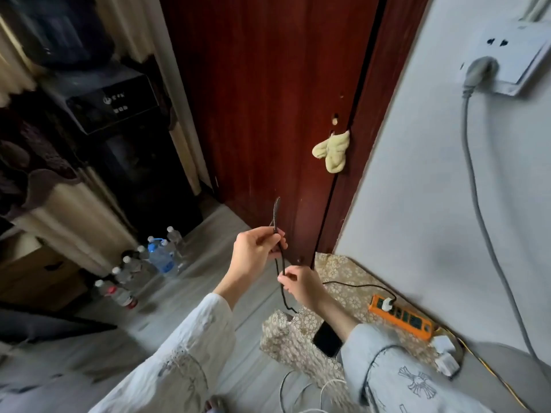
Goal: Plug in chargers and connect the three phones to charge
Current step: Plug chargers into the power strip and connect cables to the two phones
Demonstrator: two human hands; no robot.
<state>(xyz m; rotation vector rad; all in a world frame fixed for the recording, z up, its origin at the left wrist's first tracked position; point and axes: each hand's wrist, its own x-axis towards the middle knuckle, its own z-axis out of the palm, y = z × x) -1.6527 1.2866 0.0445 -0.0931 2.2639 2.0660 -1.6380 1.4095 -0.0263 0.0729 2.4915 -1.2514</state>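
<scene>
My left hand [256,248] pinches a folded loop of black braided charging cable [276,213] that sticks up above its fingers. Just below, my right hand [301,286] grips the same cable lower down. The cable runs across the patterned cloth [343,272] to a white charger [387,304] plugged into the orange power strip [401,317] by the wall. A black phone [326,338] lies on the cloth, partly under my right forearm. Two more white chargers [444,351] lie loose past the strip's near end. White cables [310,389] lie on the floor between my sleeves.
A grey cord [474,174] hangs from a plug in the white wall socket [512,55] at the upper right. A dark red door [268,99] with a yellow cloth [332,152] stands ahead. Several water bottles [143,269] stand on the floor at left, near a dark cabinet [119,129].
</scene>
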